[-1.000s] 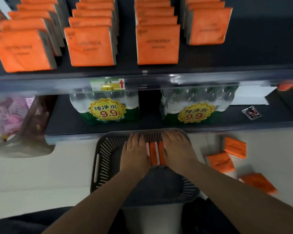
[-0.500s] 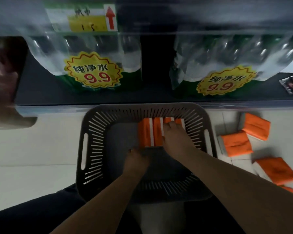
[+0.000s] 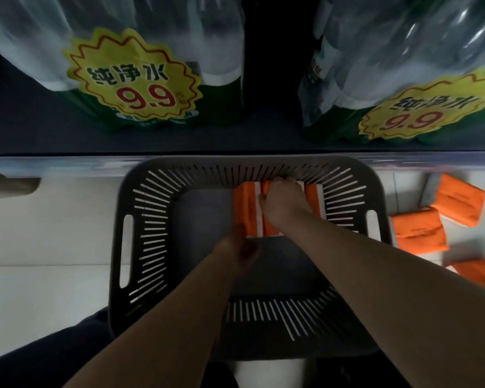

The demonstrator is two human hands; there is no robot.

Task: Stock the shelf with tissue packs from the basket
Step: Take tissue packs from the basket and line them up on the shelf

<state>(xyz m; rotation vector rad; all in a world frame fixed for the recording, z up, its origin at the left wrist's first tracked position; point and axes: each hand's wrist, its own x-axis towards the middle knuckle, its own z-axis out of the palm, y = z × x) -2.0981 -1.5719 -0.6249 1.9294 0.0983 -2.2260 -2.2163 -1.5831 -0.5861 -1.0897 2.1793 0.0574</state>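
A dark slatted basket (image 3: pixel 149 242) sits on the floor against the bottom shelf edge. Orange tissue packs (image 3: pixel 247 211) stand on edge in a row at its far right. My right hand (image 3: pixel 284 204) reaches over the row with its fingers curled around the far ends of the packs. My left hand (image 3: pixel 240 249) is at the near end of the row, blurred, pressing against the packs' lower edge.
Two shrink-wrapped water bottle bundles (image 3: pixel 140 63) with yellow 9.9 stickers stand on the bottom shelf (image 3: pixel 179 141). Three loose orange packs (image 3: pixel 420 232) lie on the pale floor right of the basket. A brownish object (image 3: pixel 9 177) sits at the left edge.
The view has dropped from the upper shelf of orange packs down to the basket. My left hand slid from the top of the packs to their near end; my right hand curled over them.
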